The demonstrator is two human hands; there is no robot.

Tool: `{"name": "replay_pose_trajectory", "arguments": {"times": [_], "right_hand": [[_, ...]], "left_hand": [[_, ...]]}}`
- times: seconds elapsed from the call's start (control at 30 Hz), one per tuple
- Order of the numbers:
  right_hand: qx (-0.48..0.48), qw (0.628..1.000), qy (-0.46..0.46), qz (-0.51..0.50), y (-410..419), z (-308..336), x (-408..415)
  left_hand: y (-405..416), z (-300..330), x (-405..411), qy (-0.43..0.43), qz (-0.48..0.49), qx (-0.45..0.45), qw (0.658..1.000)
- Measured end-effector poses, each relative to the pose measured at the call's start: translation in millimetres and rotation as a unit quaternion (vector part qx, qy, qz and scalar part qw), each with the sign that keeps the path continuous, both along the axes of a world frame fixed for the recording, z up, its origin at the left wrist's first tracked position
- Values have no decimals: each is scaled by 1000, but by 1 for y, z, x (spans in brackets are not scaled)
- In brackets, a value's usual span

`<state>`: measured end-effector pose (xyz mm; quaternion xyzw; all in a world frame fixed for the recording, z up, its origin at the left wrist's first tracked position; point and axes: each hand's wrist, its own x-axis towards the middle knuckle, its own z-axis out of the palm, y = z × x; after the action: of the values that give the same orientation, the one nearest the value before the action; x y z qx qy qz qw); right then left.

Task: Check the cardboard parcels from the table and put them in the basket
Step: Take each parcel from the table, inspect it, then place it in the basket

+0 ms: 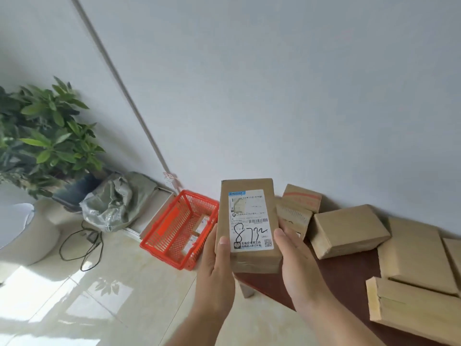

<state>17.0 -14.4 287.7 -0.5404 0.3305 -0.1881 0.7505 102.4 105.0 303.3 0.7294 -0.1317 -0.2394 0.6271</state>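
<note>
Two hands hold one parcel [248, 226] up in the air, above the left end of the table [349, 278] and right beside the basket [174, 231]. The left hand [215, 268] grips its left side with the thumb on top, and the right hand [296, 260] grips its right side with the thumb on the white label [250, 221]. The label faces up and has big black numbers written on it. The basket is red and sits on the floor [99, 295], just left of the parcel, with its top open and some small parcels lying inside. Between the basket and the table edge there is only a thin strip of floor. The table is dark red-brown and stands against the white wall [274, 96]. More parcels lie on it: two small ones [298, 208] right behind the held parcel, a box [349, 231] in the middle, a big flat one [414, 258] on the right and a long one [411, 310] at the near edge. The floor is pale shiny tile with bright sun patches near the left. Far left stands a green plant [45, 136]. A gray bag [112, 203] and a black cable [82, 248] lie on the floor behind the basket.
</note>
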Motion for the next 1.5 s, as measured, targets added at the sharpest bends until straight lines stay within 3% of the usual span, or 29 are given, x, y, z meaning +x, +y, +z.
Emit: {"name": "replay_pose_trajectory", "arguments": {"times": [0.2,0.43,0.67,1.13,1.5], "right_hand": [[-8,997,38,63,1,70,41],[-33,994,59,83,21,76,120],[-24,997,64,47,87,78,253],[38,996,85,15,129,29,400],[75,992,95,21,83,-10,496]], "left_hand": [[9,77,42,13,45,59,997],[34,78,123,37,42,69,996],[93,85,265,25,-12,65,997],[129,37,416,64,-19,141,988],[81,13,515,68,-30,181,981]]}}
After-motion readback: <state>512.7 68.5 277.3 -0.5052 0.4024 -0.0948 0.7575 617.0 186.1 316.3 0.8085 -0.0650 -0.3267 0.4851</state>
